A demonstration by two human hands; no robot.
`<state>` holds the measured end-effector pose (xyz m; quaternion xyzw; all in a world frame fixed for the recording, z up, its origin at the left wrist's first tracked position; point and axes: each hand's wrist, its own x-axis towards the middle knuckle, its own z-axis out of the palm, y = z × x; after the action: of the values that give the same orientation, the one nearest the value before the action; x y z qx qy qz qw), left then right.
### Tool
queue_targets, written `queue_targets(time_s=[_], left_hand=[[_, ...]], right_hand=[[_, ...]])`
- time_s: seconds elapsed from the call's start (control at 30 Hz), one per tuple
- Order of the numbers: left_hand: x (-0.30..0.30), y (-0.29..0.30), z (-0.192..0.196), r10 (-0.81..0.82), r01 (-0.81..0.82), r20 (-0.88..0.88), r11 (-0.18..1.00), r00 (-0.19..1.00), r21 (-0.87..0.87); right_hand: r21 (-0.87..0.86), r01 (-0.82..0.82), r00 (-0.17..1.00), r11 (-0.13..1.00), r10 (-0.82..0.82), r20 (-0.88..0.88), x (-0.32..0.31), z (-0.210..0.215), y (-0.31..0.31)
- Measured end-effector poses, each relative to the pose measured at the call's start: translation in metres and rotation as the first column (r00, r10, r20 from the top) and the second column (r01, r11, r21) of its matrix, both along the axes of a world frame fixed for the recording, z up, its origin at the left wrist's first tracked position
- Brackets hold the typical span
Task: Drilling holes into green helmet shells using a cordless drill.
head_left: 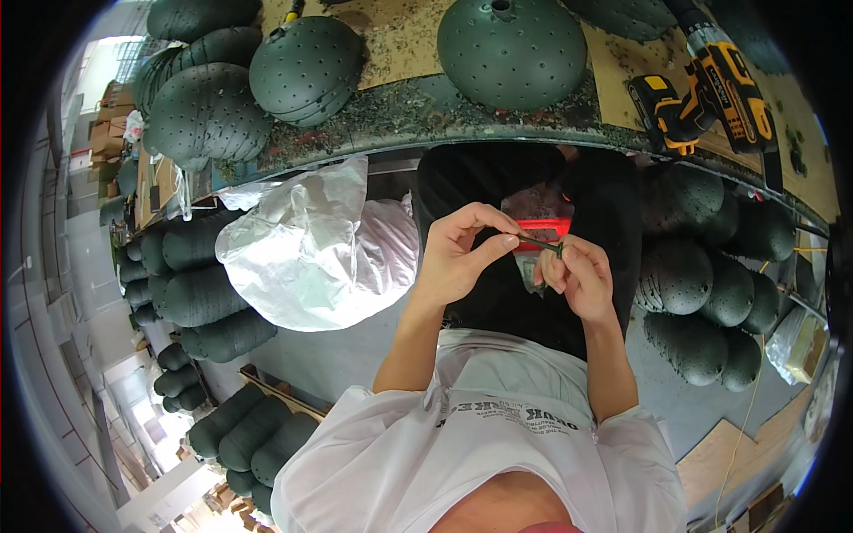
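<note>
Left hand (458, 258): raised in front of the torso, below the near edge of the worktop; thumb and forefinger pinch one end of a thin dark stem (538, 242); remaining fingers curl loosely.
Right hand (579, 277): closed in a narrow grip on the other end of the thin dark stem, where a small green piece shows at the fingertips; its exact shape is too small to tell.
Thin dark stem: held level between both hands, clear of the worktop, above a red tray (540, 229) that sits in the dark space under the near edge.
Worktop (426, 111): dark, scattered with green debris, partly covered by brown board.
Perforated dome (512, 51): dark green, hole at the top, stands alone near the middle of the worktop; no stems are fitted in it.
Stacked domes (306, 67): nested piles toward the left end of the worktop, also bare.
Cordless drill (702, 93): yellow and black, lies toward the right end, untouched.
White plastic bag (302, 244): bulky, hangs below the near edge, left of the hands.
Under-worktop stock (697, 284): more dark domes piled at right and left, on the floor.
Progress: judged early; one stem is in preparation between the hands, and every dome in view is unfilled.
</note>
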<state>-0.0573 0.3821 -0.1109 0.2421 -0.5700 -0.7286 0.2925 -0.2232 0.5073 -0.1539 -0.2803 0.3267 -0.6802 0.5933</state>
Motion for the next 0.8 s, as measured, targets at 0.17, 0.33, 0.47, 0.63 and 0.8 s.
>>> queue_targets(time_s=[0.17,0.33,0.47,0.63,0.8], left_hand=[[0.01,-0.036,0.008,0.337,-0.337,0.0,0.941,0.941,0.006],[0.005,-0.139,0.035,0.536,-0.563,-0.193,0.815,0.822,-0.137],[-0.014,-0.161,0.052,0.529,-0.524,-0.045,0.819,0.847,-0.236],[-0.003,-0.118,0.022,0.38,-0.328,0.175,0.906,0.908,-0.266],[0.042,-0.062,-0.039,0.361,-0.349,0.277,0.932,0.89,-0.096]], right_hand=[[0.123,-0.025,0.993,0.992,0.01,0.12,-0.008,-0.013,-0.004],[0.257,-0.026,0.999,0.966,0.015,0.044,-0.018,-0.046,-0.011],[0.299,-0.042,0.997,0.953,0.022,0.071,-0.014,-0.051,-0.013],[0.37,-0.001,0.997,0.929,-0.026,0.069,-0.009,-0.057,-0.019],[0.427,0.034,0.999,0.904,-0.017,-0.043,-0.017,-0.067,-0.008]])
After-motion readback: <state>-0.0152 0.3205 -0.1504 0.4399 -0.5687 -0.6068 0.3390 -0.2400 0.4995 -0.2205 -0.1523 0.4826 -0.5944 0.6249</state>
